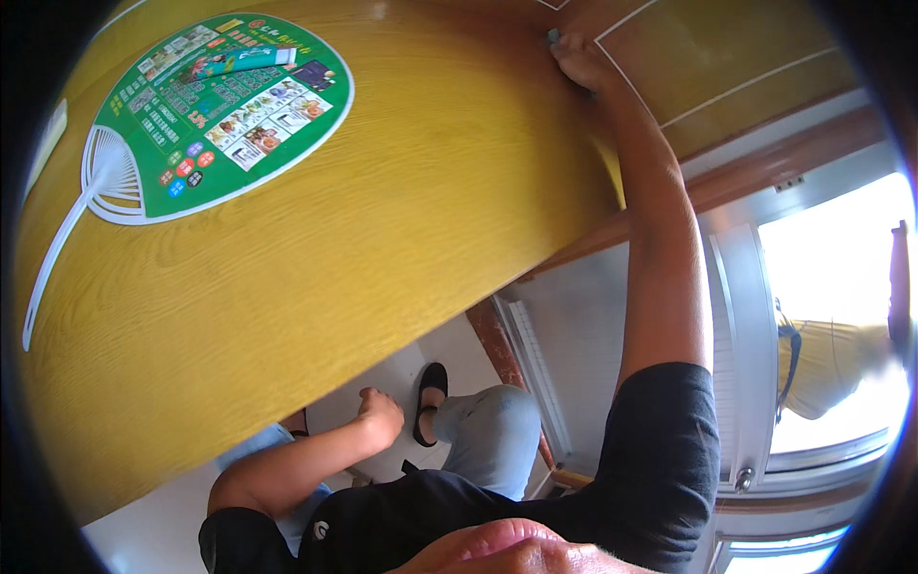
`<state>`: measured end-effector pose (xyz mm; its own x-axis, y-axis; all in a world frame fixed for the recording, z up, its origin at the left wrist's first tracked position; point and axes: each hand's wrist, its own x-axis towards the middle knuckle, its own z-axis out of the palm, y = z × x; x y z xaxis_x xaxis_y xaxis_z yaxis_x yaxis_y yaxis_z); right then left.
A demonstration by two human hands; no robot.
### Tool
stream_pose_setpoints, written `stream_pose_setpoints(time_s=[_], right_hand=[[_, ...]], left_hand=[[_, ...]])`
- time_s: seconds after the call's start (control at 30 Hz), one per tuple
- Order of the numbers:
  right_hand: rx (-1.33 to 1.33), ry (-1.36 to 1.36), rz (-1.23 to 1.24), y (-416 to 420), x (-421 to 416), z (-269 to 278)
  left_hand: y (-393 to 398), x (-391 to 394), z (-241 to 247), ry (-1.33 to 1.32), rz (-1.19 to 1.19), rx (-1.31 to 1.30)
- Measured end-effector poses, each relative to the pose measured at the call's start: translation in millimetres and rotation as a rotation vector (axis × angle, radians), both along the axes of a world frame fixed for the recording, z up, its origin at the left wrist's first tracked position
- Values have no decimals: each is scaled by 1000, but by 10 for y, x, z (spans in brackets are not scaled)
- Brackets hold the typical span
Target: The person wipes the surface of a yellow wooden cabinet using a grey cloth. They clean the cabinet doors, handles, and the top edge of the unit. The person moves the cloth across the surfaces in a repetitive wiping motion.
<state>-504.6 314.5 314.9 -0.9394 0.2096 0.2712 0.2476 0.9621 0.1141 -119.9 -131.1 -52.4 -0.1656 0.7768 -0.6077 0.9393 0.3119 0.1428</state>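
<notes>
At the far right corner of the yellow wood-grain table (401, 215), my right hand (582, 66) is stretched out and pressed low near the wall. Its fingers close on a small grey-green object (553, 36), mostly hidden under the hand, so its kind is unclear. My left hand (381, 416) hangs below the table's front edge over my lap, fingers curled, with nothing visible in it. On the left part of the table lies a green plastic hand fan (287, 154) with a white handle, bearing printed writing and pictures. A teal squeeze tube (244, 62) rests on top of it.
A tiled wall (724, 72) with pale joints borders the table's far right side. On my right stands a white-framed door (739, 344) with a round knob (744, 479); a yellow hanging item (825, 366) shows beyond its bright glass. A pale object (49, 143) sits at the far left edge.
</notes>
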Motion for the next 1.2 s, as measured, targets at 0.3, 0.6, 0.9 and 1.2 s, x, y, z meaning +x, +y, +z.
stream_pose_setpoints(time_s=[0.3, 0.6, 0.9, 1.2], right_hand=[[-292, 112, 79, 324, -397, -43], [-337, 85, 95, 200, -295, 32], [-630, 142, 337, -1319, 182, 113], [-333, -34, 745, -2894, 420, 9]], left_hand=[[-29, 146, 290, 127, -189, 102], [-47, 32, 732, -46, -201, 57], [47, 4, 877, -55, -6, 68], [267, 85, 229, -15, -85, -12]])
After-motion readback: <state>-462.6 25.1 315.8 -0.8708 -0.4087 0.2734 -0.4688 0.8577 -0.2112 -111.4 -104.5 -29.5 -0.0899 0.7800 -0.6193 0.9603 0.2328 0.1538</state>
